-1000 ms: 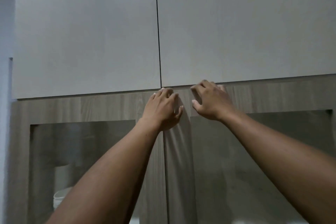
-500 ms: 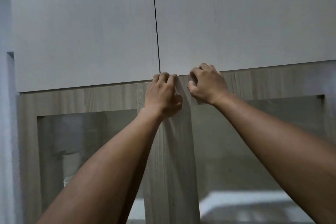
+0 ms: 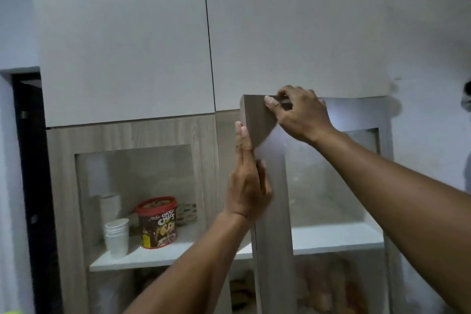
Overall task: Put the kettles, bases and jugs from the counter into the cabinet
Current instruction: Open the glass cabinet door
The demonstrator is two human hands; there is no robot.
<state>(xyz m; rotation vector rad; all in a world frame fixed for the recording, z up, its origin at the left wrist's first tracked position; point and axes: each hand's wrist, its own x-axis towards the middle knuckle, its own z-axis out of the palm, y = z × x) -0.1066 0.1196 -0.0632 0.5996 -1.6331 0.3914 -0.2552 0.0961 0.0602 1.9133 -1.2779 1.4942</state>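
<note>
The wood-grain cabinet has two glass-panelled doors. Its right door [image 3: 274, 237] stands swung partly out toward me. My right hand [image 3: 303, 115] pinches the top corner of that door. My left hand [image 3: 248, 186] lies along the door's free edge, fingers straight up and thumb on the other side. The left door [image 3: 127, 132] is closed. Behind the open door, a white shelf [image 3: 331, 239] shows bare. No kettle, base or jug is in view.
Behind the left door's glass, a stack of white paper cups [image 3: 116, 236] and a red-lidded Choco Chips tub [image 3: 158, 222] stand on the shelf. Blurred items fill the shelf below. Plain white upper doors [image 3: 122, 41] hang above. A dark gap runs down the far left.
The right door has swung out from closed. My right hand went with its top corner to the right, and my left hand slid down onto its edge. The view has dropped and brightened.
</note>
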